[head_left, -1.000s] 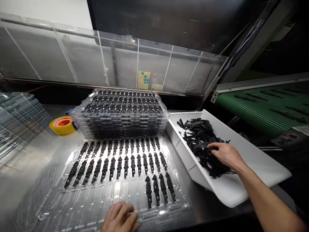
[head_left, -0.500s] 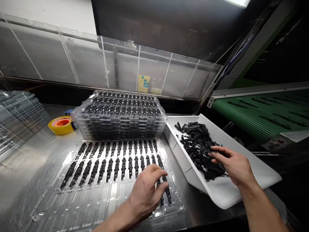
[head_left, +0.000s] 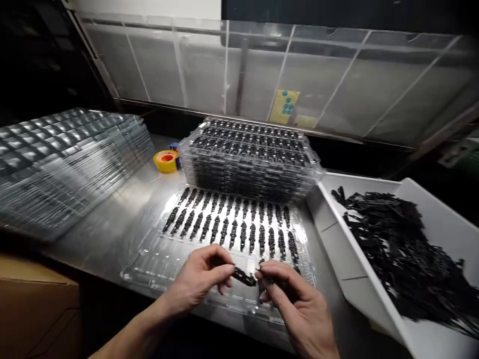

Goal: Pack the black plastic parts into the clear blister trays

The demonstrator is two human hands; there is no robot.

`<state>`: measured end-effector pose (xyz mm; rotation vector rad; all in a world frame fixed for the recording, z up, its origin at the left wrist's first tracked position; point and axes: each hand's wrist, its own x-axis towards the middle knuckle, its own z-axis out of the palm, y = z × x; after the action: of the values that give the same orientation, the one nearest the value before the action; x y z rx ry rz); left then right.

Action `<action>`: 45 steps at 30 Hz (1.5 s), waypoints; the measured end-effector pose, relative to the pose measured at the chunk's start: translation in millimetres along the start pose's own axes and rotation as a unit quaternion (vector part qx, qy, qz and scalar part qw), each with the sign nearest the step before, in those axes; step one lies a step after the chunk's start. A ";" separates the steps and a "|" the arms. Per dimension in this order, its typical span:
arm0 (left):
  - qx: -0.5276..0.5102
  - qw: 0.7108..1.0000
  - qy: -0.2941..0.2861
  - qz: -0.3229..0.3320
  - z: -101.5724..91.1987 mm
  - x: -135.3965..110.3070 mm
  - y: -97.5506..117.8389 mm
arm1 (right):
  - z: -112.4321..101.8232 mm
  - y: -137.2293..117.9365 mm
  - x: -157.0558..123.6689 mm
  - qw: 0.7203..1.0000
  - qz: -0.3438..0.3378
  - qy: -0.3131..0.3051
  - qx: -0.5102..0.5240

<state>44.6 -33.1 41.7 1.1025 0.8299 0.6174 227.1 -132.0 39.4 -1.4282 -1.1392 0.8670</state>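
Note:
My left hand pinches a slim black plastic part between thumb and fingers, its free end pointing right. Close beside it, my right hand has its fingertips closed on another small black part, mostly hidden by the fingers. Both hands are above the front of a clear plastic tray. Black parts of the same look fill the tray's two rear rows, and a few show at the right end of the front row, partly behind my right hand.
Behind the tray rises a stack of filled clear trays. Yellow tape and a pile of trays stand left. A white bin holds a heap of black parts on the right. A cardboard box sits lower left.
My right hand has come out of the white bin to the tray, now holding a part. My left hand now grips a part too. The view has turned left.

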 end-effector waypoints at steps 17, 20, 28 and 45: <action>0.579 0.712 0.212 0.336 -35.7 -19.0 -60.7 | 60.3 36.0 16.4 0.899 -0.166 0.023 -0.404; 0.607 0.694 0.169 0.349 -28.3 -21.0 -61.9 | 61.1 37.2 14.8 0.890 -0.163 0.034 -0.424; 0.644 0.655 0.161 0.361 -20.5 -19.4 -67.8 | 67.5 43.0 12.4 0.872 -0.147 0.041 -0.465; 0.142 0.986 0.076 -0.033 -30.7 21.7 -22.0 | 57.1 32.6 4.7 0.861 -0.308 -0.037 -0.404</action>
<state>32.0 -7.7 8.5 1.2913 1.1080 0.5417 180.7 -110.4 -2.1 -1.5033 -2.0120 -0.0566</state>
